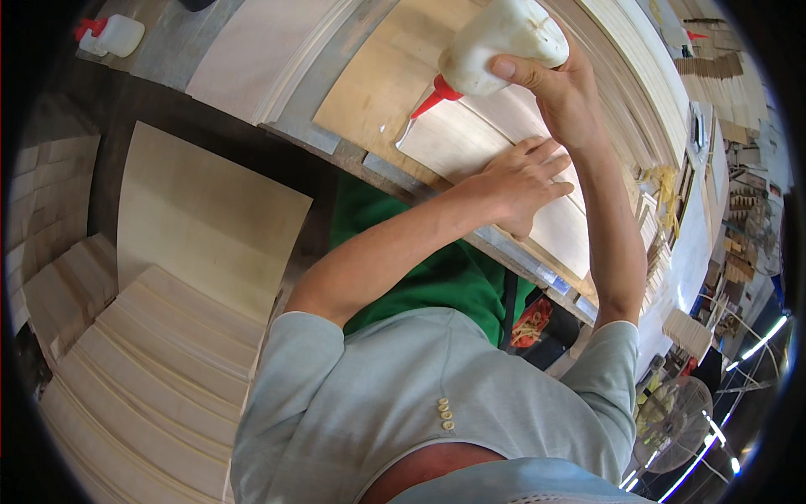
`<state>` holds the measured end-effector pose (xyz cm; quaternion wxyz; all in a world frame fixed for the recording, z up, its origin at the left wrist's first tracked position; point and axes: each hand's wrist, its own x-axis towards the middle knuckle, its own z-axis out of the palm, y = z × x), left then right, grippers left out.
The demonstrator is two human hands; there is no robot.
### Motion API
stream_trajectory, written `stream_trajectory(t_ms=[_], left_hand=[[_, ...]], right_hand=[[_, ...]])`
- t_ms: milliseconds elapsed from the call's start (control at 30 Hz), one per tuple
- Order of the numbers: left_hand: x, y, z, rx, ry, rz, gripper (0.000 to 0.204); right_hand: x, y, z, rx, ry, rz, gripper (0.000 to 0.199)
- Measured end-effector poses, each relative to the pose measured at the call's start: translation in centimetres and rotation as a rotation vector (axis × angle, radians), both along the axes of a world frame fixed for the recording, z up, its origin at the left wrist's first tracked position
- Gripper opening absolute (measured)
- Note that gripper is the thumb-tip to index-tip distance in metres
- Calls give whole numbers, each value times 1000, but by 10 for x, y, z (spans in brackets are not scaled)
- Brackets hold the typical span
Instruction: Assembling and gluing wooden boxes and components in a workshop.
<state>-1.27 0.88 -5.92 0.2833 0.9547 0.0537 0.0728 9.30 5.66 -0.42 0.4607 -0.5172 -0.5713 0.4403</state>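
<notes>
My right hand [561, 84] grips a white squeeze bottle of glue [504, 42] and holds it tilted, with its red nozzle [438, 94] pointing down and left over a pale thin wood sheet [457, 139]. The nozzle tip hangs just above the sheet's left end. My left hand [519, 181] lies flat on the same sheet nearer to me, fingers spread, holding nothing. The sheet rests on a larger tan board [378, 92] on the workbench.
A second white glue bottle with a red cap [111, 35] sits at the far left. Stacks of thin wood sheets [151, 378] lie low on the left, with one big sheet [201, 214] beside them. More wood stacks [722, 76] and a fan [674, 420] are on the right.
</notes>
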Motion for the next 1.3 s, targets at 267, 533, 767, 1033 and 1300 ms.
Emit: stream_trajectory(t_ms=[267,533,767,1033,1300], left_hand=[[1,-1,-1,-23,2,15,84],[1,1,1,-44,40,-4,85],[1,2,1,-52,52,-17,87],[0,0,2,-38,47,-5,89],[-1,0,0,-53,43,-9,93]], right_hand=[[-1,14,20,17,63,-118,52],[11,24,27,32,97,-154,60],[22,28,34,42,-89,-287,58],[37,35,15,152,50,-412,66],[51,10,10,228,21,-495,46]])
